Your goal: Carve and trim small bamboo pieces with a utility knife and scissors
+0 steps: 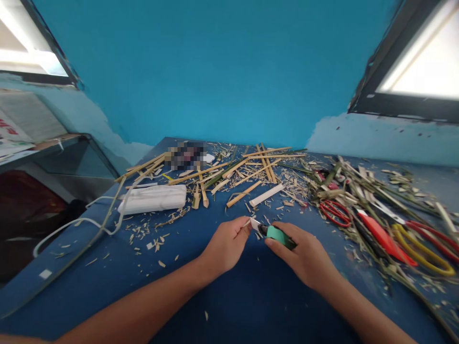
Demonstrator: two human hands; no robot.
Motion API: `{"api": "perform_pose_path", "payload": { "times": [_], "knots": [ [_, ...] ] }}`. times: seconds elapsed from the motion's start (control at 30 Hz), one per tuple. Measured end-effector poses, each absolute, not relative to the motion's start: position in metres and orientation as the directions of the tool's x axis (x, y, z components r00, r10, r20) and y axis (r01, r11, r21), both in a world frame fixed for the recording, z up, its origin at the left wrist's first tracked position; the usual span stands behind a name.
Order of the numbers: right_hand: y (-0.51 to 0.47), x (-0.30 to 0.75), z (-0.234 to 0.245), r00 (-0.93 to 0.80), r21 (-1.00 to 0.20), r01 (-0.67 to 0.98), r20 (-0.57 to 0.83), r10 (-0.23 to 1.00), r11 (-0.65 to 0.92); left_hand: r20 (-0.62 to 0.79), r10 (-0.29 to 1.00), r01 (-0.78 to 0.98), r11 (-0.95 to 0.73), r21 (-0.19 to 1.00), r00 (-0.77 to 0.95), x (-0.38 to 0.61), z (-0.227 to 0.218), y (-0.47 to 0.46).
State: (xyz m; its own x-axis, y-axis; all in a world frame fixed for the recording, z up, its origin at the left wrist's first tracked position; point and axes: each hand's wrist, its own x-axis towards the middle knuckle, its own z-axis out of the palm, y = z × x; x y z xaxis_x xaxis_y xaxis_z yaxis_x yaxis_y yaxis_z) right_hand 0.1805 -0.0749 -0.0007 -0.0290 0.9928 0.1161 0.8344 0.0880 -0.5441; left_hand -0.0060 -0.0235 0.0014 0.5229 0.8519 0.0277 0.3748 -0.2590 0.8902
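Note:
My right hand [304, 253] is closed round a utility knife with a green handle [278, 234], its short blade [255, 223] pointing left. My left hand [227, 243] pinches a thin pale sliver [247, 222] right at the blade tip. Both hands hover just above the blue table [251, 296], close together near its middle. Bamboo strips and sticks [251, 172] lie scattered behind them.
A white power strip [154, 198] with its cable sits at the left. Red-handled scissors [335, 212], a red tool [380, 236] and yellow-handled shears [419, 248] lie among green stalks at the right. Wood shavings litter the table. A blue wall stands behind.

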Motion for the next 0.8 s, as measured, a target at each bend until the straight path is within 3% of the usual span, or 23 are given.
{"api": "perform_pose_path", "payload": {
  "times": [0.47, 0.8],
  "knots": [
    [-0.0777, 0.1741, 0.0049, -0.061, -0.585, 0.805, 0.073, 0.995, 0.093, 0.085, 0.857, 0.405, -0.325, 0.855, 0.508, -0.0051, -0.0023, -0.0273],
    [-0.0777, 0.1713, 0.0009, -0.033, -0.540, 0.837, 0.106, 0.994, 0.086, 0.149, 0.857, 0.550, -0.440, 0.710, 0.492, -0.0073, -0.0050, -0.0313]
  ]
}}
